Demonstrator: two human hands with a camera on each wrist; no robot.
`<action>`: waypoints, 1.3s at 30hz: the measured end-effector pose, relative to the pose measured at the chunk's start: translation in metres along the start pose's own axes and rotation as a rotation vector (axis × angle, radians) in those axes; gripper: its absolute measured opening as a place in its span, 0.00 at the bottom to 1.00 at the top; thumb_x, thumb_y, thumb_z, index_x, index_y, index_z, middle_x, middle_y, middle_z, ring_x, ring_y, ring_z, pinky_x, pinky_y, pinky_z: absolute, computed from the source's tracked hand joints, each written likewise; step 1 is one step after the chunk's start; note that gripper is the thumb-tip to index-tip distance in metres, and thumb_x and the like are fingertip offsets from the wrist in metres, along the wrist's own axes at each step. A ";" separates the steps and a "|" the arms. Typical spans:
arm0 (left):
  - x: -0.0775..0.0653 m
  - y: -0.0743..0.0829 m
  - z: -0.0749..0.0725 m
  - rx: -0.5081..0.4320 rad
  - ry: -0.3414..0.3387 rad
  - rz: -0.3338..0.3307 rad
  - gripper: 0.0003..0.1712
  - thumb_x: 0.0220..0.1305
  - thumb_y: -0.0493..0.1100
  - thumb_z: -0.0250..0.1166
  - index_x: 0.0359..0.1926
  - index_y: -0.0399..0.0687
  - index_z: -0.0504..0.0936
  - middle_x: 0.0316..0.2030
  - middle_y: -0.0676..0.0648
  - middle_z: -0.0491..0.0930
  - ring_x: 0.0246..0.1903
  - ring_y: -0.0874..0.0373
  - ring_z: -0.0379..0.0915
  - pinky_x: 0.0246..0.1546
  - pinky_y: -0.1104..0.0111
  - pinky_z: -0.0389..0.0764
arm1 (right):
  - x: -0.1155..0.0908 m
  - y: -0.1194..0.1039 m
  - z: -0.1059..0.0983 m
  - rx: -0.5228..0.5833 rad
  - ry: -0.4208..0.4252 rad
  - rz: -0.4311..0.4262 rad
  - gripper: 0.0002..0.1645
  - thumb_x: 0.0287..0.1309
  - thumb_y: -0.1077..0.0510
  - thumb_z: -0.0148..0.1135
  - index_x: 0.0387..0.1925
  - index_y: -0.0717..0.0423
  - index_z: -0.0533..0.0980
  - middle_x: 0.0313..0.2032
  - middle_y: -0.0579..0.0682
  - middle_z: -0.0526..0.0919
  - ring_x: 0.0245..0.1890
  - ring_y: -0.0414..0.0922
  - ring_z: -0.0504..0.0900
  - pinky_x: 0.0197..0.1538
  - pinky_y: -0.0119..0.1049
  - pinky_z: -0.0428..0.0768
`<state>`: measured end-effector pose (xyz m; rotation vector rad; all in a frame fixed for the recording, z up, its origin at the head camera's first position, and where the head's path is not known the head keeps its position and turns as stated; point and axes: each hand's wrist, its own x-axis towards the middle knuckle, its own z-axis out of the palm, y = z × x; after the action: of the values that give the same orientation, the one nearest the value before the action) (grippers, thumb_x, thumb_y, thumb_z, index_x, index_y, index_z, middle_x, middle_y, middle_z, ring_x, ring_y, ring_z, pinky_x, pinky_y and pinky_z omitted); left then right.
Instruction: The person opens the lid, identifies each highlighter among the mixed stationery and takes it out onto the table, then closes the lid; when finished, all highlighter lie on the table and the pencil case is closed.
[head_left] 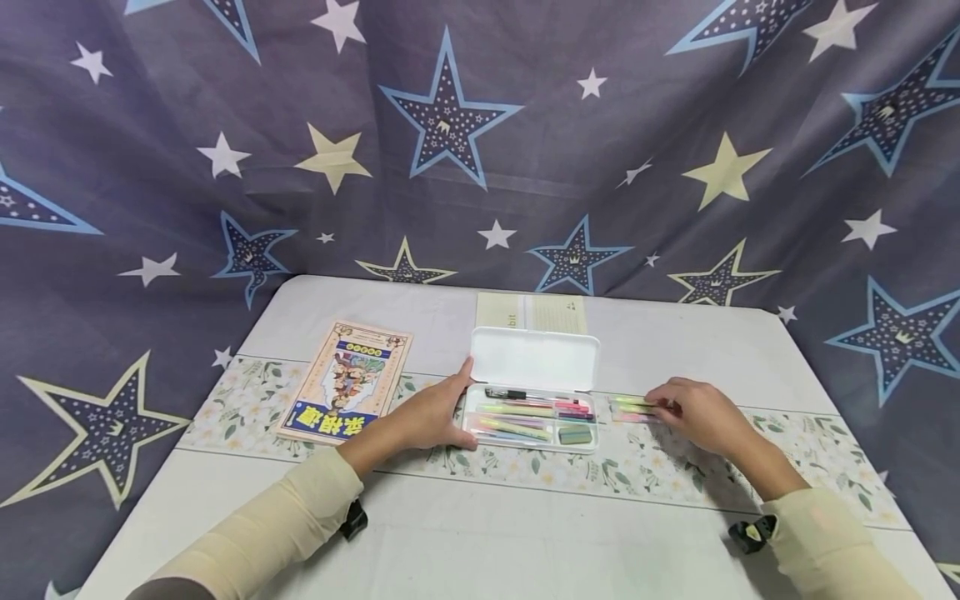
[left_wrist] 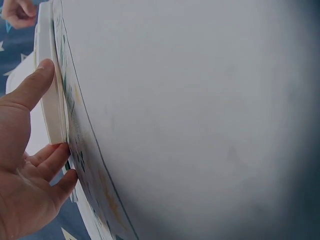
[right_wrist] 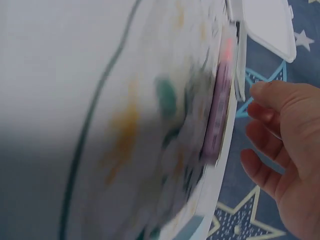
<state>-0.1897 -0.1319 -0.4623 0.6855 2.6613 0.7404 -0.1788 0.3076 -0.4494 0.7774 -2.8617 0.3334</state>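
— Since both hands are shown, what is held by the left hand (head_left: pixel 433 414)?

— The nearest end of an open white pencil case (left_wrist: pixel 51 117) is gripped by it; the thumb is pressed to the near wall and the fingers are bent about the end.

— And what is kept in the case, just right of that hand?

— Assorted pens (head_left: pixel 517 410) are laid lengthwise, with a black-capped pen (head_left: pixel 513 394) along the back. A green-grey block (head_left: pixel 576 435) is set in the near compartment farther from the left hand. The lid (head_left: pixel 536 358) is raised at the far side.

— How is the right hand (head_left: pixel 701 412) posed?

— Its fingers are loosely bent and parted from the thumb, and nothing is seen clasped between them. Whether the loose pens (head_left: pixel 628 409) are touched cannot be told.

— Where are those placed?

— They are laid flat, yellow-green and pink, at the right hand's fingertips, between that hand and the case.

— What else is seen?

— An illustrated book (head_left: pixel 348 379) is placed left of the left hand; a pale notebook (head_left: pixel 532 312), beyond both hands, is partly hidden by the lid.
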 end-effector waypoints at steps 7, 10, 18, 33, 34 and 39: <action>0.001 -0.002 0.001 0.011 0.000 0.009 0.81 0.48 0.64 0.80 0.82 0.46 0.29 0.73 0.47 0.67 0.73 0.50 0.64 0.73 0.56 0.67 | 0.021 -0.023 0.006 0.028 0.000 -0.057 0.10 0.59 0.62 0.72 0.43 0.52 0.87 0.31 0.41 0.84 0.28 0.34 0.79 0.32 0.35 0.80; 0.001 -0.002 0.001 0.011 0.002 0.010 0.81 0.48 0.64 0.80 0.82 0.46 0.29 0.74 0.46 0.66 0.73 0.50 0.63 0.73 0.56 0.67 | 0.030 -0.031 0.010 0.035 -0.004 -0.072 0.09 0.61 0.62 0.71 0.44 0.51 0.87 0.31 0.41 0.84 0.28 0.33 0.78 0.33 0.34 0.80; 0.001 -0.001 0.000 0.009 0.003 0.002 0.81 0.47 0.64 0.80 0.82 0.47 0.29 0.74 0.47 0.66 0.74 0.50 0.63 0.74 0.56 0.66 | 0.050 -0.055 0.018 0.054 -0.019 -0.140 0.10 0.61 0.60 0.71 0.44 0.51 0.87 0.31 0.41 0.85 0.26 0.31 0.75 0.30 0.30 0.76; -0.001 0.001 0.000 0.008 0.007 0.000 0.80 0.48 0.63 0.80 0.82 0.47 0.30 0.75 0.46 0.65 0.75 0.50 0.60 0.75 0.55 0.65 | 0.069 -0.085 0.031 0.090 -0.053 -0.234 0.10 0.64 0.55 0.69 0.46 0.47 0.87 0.37 0.41 0.88 0.32 0.36 0.82 0.38 0.36 0.82; -0.001 0.002 0.000 0.008 0.006 0.000 0.80 0.48 0.63 0.80 0.82 0.47 0.30 0.75 0.46 0.65 0.75 0.50 0.60 0.75 0.55 0.65 | 0.070 -0.087 0.032 0.094 -0.056 -0.237 0.10 0.65 0.55 0.69 0.46 0.47 0.88 0.37 0.41 0.88 0.31 0.35 0.81 0.38 0.36 0.82; -0.002 0.001 0.000 0.013 0.003 0.001 0.80 0.48 0.63 0.80 0.82 0.46 0.29 0.76 0.45 0.63 0.76 0.49 0.59 0.75 0.55 0.64 | 0.074 -0.095 0.035 0.088 -0.066 -0.255 0.09 0.65 0.55 0.68 0.45 0.47 0.88 0.36 0.41 0.87 0.31 0.34 0.81 0.39 0.35 0.83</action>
<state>-0.1879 -0.1319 -0.4610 0.6902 2.6707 0.7249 -0.1966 0.1832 -0.4512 1.1759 -2.7768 0.4070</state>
